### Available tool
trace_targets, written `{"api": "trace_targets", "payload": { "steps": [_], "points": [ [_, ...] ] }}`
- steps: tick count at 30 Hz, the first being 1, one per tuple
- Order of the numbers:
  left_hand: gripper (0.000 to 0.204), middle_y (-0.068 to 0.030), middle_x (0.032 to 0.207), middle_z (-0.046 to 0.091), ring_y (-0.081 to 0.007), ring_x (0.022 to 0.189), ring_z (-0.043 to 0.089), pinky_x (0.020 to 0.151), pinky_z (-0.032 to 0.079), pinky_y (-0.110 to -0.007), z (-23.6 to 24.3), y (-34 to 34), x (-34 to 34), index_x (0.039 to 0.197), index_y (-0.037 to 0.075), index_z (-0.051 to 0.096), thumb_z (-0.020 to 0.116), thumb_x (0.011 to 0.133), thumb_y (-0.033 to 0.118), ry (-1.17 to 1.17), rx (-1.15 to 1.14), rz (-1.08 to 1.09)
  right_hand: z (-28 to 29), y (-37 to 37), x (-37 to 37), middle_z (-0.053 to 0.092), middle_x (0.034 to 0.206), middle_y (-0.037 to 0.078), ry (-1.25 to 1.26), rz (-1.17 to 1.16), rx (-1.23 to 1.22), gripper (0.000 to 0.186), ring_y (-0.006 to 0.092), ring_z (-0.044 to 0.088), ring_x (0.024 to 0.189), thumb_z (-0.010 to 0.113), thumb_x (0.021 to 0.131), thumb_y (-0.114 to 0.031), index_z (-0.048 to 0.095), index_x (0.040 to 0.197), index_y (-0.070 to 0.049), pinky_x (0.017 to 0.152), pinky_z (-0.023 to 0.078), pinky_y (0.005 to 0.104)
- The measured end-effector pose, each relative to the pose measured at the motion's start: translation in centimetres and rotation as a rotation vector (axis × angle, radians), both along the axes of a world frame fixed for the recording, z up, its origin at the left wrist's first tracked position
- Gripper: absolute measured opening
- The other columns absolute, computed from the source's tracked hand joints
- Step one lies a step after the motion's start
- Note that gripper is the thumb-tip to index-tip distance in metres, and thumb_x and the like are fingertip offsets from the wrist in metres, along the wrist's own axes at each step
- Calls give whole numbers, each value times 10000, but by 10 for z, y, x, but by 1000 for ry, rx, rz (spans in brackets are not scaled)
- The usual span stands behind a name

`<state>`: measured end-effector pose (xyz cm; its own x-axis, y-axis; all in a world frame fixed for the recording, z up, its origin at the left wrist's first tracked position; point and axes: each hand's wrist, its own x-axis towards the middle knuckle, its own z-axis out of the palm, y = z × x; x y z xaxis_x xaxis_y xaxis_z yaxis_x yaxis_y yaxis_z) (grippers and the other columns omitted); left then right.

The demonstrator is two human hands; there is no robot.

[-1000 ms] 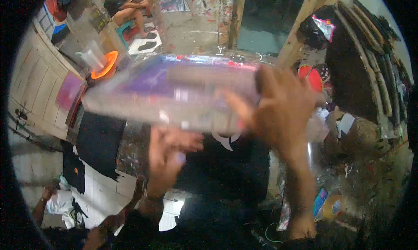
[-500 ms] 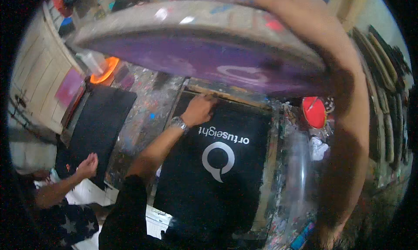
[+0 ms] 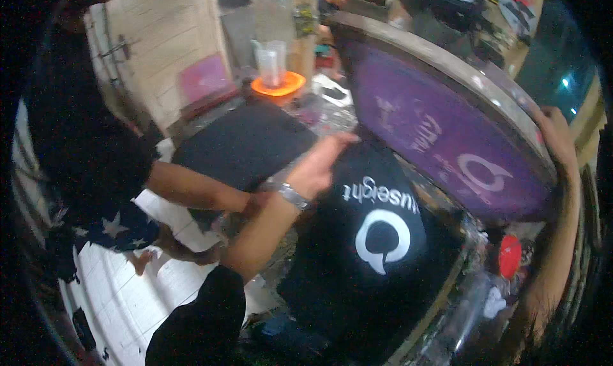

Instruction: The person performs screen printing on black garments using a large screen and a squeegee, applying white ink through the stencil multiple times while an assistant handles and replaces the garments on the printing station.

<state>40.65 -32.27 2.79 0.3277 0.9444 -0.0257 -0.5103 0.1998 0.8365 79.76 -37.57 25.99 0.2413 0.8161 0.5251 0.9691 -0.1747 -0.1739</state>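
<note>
A black cloth panel point(image 3: 345, 257) with a white ring-shaped logo and white lettering lies on a board in front of me. Near the fingers of my left hand point(image 3: 316, 170), with a metal watch on its wrist, the cloth's far part bends up off the board. Those fingers are closed on the cloth at its far edge. A screen-printing frame point(image 3: 440, 130) with purple mesh and a paint-stained rim stands tilted up behind the cloth. My right hand point(image 3: 557, 136) is wrapped round the frame's upper right corner and holds it raised.
A co-worker's forearm point(image 3: 198, 188) reaches in from the left, its hand partly hidden beside my left wrist. Another black cloth point(image 3: 246, 146) lies on the neighbouring board. Beyond it sits an orange dish point(image 3: 281, 85) with clear cups. A red container point(image 3: 509, 256) stands at the right.
My left hand has lifted the far part of the printed cloth, bending it. My view has swung left, so the raised frame appears farther right. The co-worker has come closer.
</note>
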Motion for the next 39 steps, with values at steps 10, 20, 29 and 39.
{"api": "trace_targets", "payload": {
  "steps": [10, 20, 29, 39],
  "points": [
    [287, -179, 1002, 639, -361, 957, 612, 869, 464, -447, 71, -80, -182, 1092, -13, 577, 590, 875, 174, 1297, 1083, 1586, 30, 10, -52, 608, 1097, 248, -50, 22, -76, 708, 328, 580, 1026, 537, 857, -571, 595, 1136, 77, 907, 419, 385],
    [770, -109, 1552, 233, -379, 1432, 145, 1086, 101, -667, -133, -144, 34, 1467, 202, 343, 559, 839, 590, 1463, 1275, -355, 43, -20, -120, 569, 1197, 316, -72, 145, -85, 713, 444, 540, 1142, 515, 840, -604, 641, 1096, 49, 956, 432, 444],
    [794, -129, 1553, 220, -376, 1440, 125, 1097, 57, -652, -125, -152, 46, 1485, 216, 299, 577, 833, 574, 1526, 1205, -386, 28, 1, -110, 602, 1147, 311, 33, 209, -63, 762, 418, 584, 1088, 539, 827, -623, 619, 1132, 70, 951, 436, 427],
    [509, -247, 1363, 400, -349, 1086, 588, 833, 532, -476, -11, -185, -46, 1365, 23, 326, 524, 963, 266, 118, 147, 71, -120, -150, -231, 618, 823, 101, -255, 60, 91, 504, 303, 604, 827, 697, 738, -559, 615, 868, -79, 896, 397, 433]
  ]
}}
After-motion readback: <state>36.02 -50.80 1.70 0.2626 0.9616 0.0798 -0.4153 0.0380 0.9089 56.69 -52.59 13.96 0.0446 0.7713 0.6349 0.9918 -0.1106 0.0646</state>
